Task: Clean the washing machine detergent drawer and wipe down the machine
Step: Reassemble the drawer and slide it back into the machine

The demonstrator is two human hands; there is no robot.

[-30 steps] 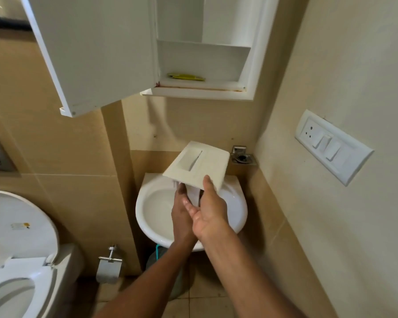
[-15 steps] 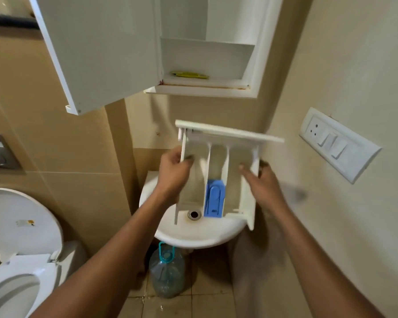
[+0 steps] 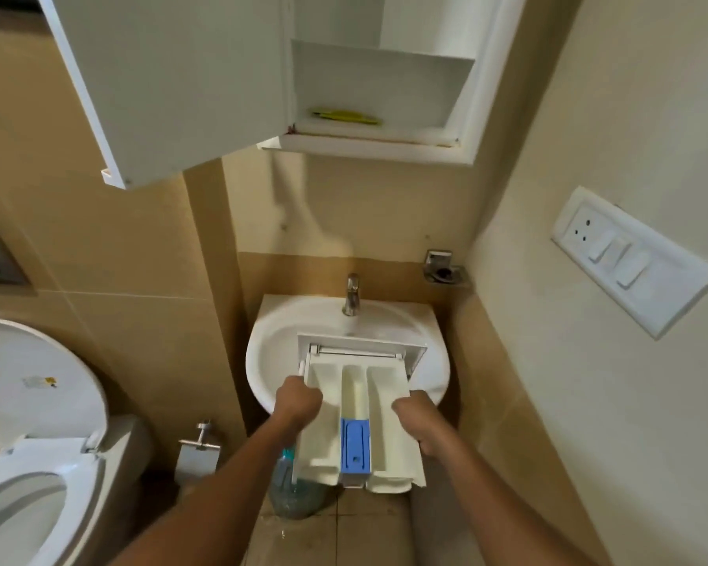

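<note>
I hold the white detergent drawer (image 3: 385,402) over the front of the white wash basin (image 3: 270,353), its open compartments facing up. A blue insert (image 3: 355,445) sits in the middle compartment near me. My left hand (image 3: 297,402) grips the drawer's left wall. My right hand (image 3: 419,418) grips its right wall. The drawer's front panel points away from me, toward the tap (image 3: 351,295). The washing machine is not in view.
An open white wall cabinet (image 3: 368,145) hangs above the basin, its door (image 3: 160,83) swung left. A toilet (image 3: 29,443) stands at left. A clear water bottle (image 3: 295,496) sits on the floor under the basin. A switch panel (image 3: 634,259) is on the right wall.
The drawer was turned from front panel up to compartments up, then lowered from chest height down over the basin. Both hands shifted to its side walls.
</note>
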